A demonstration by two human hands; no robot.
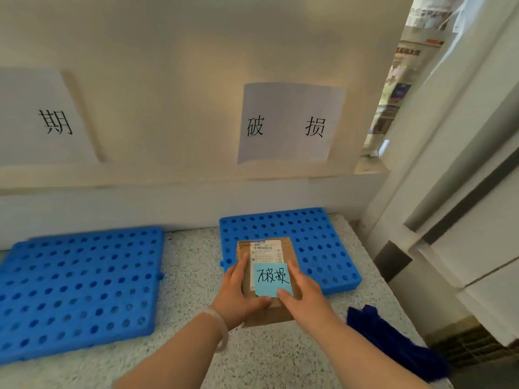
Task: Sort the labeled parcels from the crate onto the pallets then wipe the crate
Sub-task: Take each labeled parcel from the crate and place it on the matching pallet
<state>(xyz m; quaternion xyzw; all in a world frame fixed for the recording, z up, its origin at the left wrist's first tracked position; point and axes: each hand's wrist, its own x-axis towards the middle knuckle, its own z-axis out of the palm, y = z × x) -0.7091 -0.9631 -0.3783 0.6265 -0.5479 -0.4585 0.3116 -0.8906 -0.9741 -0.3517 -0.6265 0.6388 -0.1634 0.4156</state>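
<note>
Bearing blue note (271, 279); brown parcel (266, 276)

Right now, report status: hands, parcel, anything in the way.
left hand and right hand hold parcel by sides. Parcel over right pallet front edge, below matching sign. Blue cloth off right, not blocking.

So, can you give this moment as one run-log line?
phase: sorting | left hand, right hand: grip parcel | blue note: 破损 | place: right pallet, near edge, under 破损 sign
</note>
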